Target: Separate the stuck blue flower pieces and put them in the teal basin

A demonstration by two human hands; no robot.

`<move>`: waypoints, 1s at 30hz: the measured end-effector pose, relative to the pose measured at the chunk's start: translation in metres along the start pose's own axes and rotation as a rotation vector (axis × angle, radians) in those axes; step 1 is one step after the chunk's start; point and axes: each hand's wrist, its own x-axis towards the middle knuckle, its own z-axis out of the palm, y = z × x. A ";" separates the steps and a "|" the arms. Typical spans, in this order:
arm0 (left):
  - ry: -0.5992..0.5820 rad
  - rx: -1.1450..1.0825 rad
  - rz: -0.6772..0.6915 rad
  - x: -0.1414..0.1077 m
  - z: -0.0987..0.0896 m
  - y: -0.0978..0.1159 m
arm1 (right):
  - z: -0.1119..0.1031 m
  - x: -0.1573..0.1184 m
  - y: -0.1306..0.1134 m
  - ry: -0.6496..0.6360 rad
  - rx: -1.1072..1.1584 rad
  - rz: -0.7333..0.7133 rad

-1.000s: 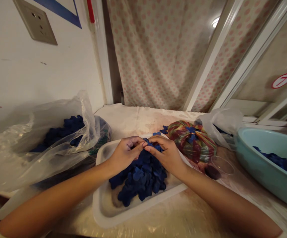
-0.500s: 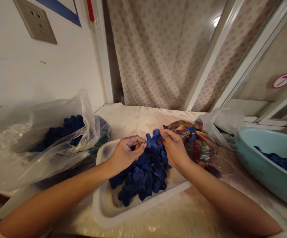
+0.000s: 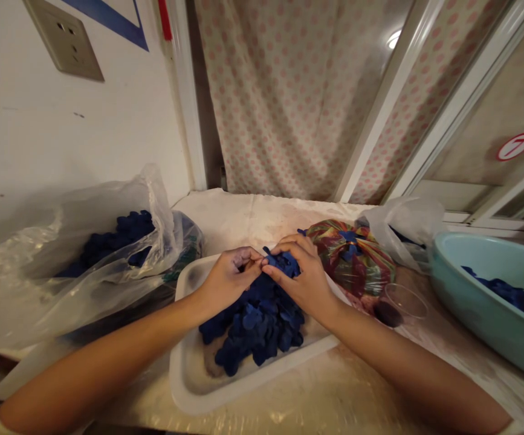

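Note:
Over a white plastic tray [image 3: 225, 403], both hands meet fingertip to fingertip. My left hand [image 3: 232, 272] is closed in a pinch on a dark blue fabric flower piece [image 3: 266, 250], its edge showing above the fingertips. My right hand [image 3: 306, 273] has its thumb and forefinger at the same piece, closed on it from the right; its other fingers curve over the heap. Below them a pile of blue flower pieces [image 3: 255, 329] fills the middle of the tray. How much of the held piece lies between the fingers is hidden.
At left, a clear plastic bag [image 3: 155, 241] holds more blue pieces [image 3: 119, 235]. Behind my right hand sits a striped, plastic-wrapped bundle [image 3: 370, 266], with a small round clear lid [image 3: 407, 302] beside it. A turquoise basin [image 3: 452, 290] with blue pieces stands at right.
My right hand has moved left and down from the pile's upper right, bringing its thumb and forefinger to the left fingertips. My left hand has hardly moved.

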 end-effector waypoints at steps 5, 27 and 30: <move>-0.046 -0.049 0.032 -0.003 0.000 0.003 | 0.004 0.003 0.004 -0.098 0.344 0.027; 0.043 -0.079 0.073 -0.004 0.000 0.002 | -0.002 0.000 0.004 -0.226 0.466 0.075; 0.042 -0.045 0.095 -0.004 0.000 0.002 | -0.004 0.001 0.004 -0.238 0.477 0.105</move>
